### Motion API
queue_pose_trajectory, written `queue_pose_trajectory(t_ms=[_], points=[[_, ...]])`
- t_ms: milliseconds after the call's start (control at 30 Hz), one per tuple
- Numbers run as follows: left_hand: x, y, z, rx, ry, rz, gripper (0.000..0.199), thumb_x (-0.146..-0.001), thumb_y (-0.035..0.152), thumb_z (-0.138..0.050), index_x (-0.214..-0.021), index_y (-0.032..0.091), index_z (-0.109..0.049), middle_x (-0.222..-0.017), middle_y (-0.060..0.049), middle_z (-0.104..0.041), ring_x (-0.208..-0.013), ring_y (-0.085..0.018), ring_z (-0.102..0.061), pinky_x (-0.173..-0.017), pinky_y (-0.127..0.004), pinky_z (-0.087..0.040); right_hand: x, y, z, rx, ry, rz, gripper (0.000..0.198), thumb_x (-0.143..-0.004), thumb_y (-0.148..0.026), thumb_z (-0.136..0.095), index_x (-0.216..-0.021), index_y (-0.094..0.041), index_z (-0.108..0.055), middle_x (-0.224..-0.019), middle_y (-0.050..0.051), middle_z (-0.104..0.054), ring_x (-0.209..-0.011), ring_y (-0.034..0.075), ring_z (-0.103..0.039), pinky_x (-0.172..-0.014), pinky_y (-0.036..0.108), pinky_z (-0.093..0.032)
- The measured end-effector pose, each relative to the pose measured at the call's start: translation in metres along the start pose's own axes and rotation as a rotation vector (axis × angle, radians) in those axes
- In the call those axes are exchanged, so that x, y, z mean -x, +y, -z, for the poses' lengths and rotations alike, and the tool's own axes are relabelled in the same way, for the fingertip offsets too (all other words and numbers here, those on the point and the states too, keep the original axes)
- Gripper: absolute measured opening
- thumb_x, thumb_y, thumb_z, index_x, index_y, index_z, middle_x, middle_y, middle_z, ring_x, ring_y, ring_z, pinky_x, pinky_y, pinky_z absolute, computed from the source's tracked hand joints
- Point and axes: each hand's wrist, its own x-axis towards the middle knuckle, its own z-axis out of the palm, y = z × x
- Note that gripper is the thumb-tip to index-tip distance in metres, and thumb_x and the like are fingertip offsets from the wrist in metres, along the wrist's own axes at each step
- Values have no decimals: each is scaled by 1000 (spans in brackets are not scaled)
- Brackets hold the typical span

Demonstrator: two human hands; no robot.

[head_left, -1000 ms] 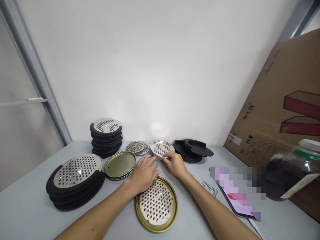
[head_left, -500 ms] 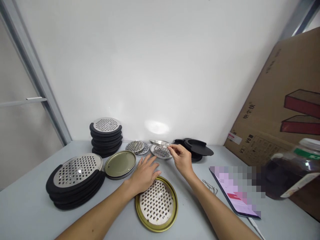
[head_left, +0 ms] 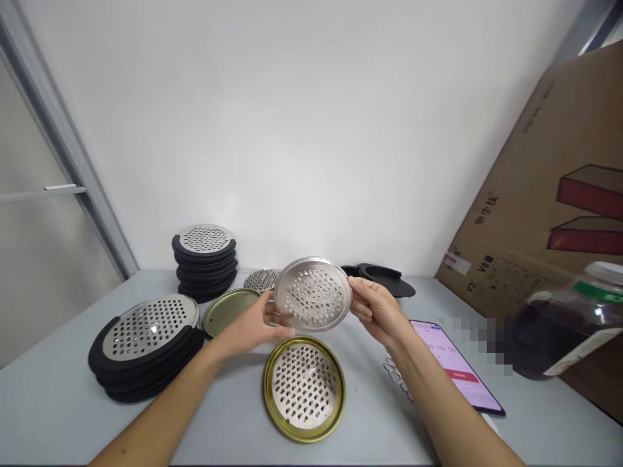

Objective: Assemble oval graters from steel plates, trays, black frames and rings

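Note:
A round silver grater disc [head_left: 314, 295] with rows of holes is tilted up above the table. My left hand [head_left: 256, 324] is closed at its left edge, and the fingers of my right hand [head_left: 382, 311] pinch its right edge. Just below, on the table, a gold-rimmed round tray [head_left: 339, 415] has a perforated grater plate [head_left: 305, 386] lying in it. To the left of the held disc, an olive-gold round lid [head_left: 228, 311] is partly hidden by my left hand. Behind it, a smaller perforated disc [head_left: 261, 279] shows in part.
Black-rimmed graters form two stacks, one at the front left [head_left: 146, 350] and one at the back left [head_left: 204, 263]. Black holders [head_left: 384, 282] lie at the back right. A phone [head_left: 452, 363], metal rings [head_left: 393, 371], a jar [head_left: 564, 324] and a cardboard box [head_left: 525, 214] occupy the right.
My right hand has brought the grater disc up and toward me, turning its face to view. My left hand has moved from the table to the disc's left edge.

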Motion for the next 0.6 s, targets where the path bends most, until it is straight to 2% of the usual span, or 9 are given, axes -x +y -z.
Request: queue_pose_trajectory(t_ms=[100, 200, 267, 367, 467, 600], points=[[3, 11, 0, 127, 18, -12, 59, -72, 35, -77, -122, 17, -50, -114, -13, -65, -101, -23, -64, -90, -39, -50, -1, 2, 2, -75, -49, -100, 38, -77, -42, -73, -63, -19, -46, -49, -12, -23, -42, 4, -11, -39, 21, -10], [5, 18, -2, 76, 64, -35, 39, -79, 41, -69, -106, 15, -61, -97, -7, -68, -92, -20, -64, -88, -36, -50, -2, 5, 4, -98, -70, -179, 40, -76, -40, -74, -62, -19, -43, -50, -12, -21, -43, 3, -10, -39, 20, -9], [6, 20, -2, 28, 92, -32, 32, -80, 44, -67, -95, 15, -64, -89, -4, -68, -85, -18, -64, -84, -34, -51, -2, 7, 6, -43, -99, -226, 42, -78, -42, -72, -60, -19, -41, -50, -12, -23, -43, 3, -12, -40, 20, -11], [8, 18, -1, 36, 95, 5, 30, -78, 44, -69, -87, 15, -65, -83, -1, -68, -79, -16, -63, -78, -30, -50, -2, 8, 10, 125, -97, -236, 46, -80, -47, -68, -58, -19, -41, -50, -10, -28, -43, 4, -21, -42, 21, -15], [9, 15, 0, 83, 80, 77, 31, -76, 44, -72, -85, 15, -66, -81, -2, -68, -78, -17, -63, -76, -29, -50, -2, 6, 13, 268, -112, -257, 42, -77, -46, -71, -59, -17, -48, -54, -6, -41, -48, 6, -34, -42, 20, -21], [11, 11, 2, 168, 5, 203, 39, -75, 43, -73, -99, 13, -65, -91, -7, -69, -82, -19, -65, -74, -31, -51, 1, 4, 15, 326, -199, -343, 31, -73, -41, -76, -73, -14, -63, -64, -1, -54, -54, 7, -44, -44, 18, -31]])
